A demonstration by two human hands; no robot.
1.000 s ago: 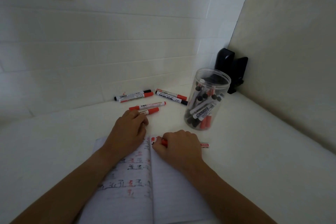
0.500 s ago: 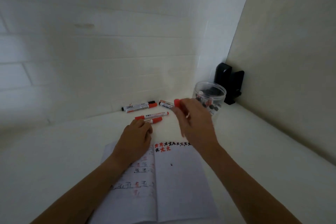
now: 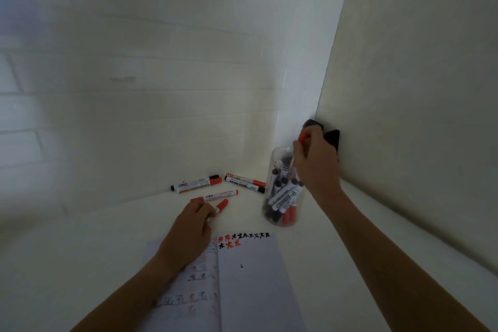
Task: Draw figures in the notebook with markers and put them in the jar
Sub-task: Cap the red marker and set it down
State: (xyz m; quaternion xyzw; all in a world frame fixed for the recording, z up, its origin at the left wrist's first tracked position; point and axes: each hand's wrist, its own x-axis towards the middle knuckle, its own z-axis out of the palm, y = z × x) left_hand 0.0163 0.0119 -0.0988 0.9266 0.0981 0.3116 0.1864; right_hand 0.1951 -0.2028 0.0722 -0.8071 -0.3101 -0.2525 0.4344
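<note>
Over the jar [image 3: 281, 186], near the counter's back right corner, a red marker [image 3: 301, 143] is pinched upright by the right hand [image 3: 315, 162], carried there from the notebook [image 3: 250, 277] since half a second ago; drawing with it is judged finished. Another red marker [image 3: 221, 205] is touched by the left hand [image 3: 190, 232], its grip uncertain.

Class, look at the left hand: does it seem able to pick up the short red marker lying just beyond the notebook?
Probably yes. The left hand already rests with its fingertips at the red marker, and nothing lies between them; the right hand is busy over at the jar.
</note>
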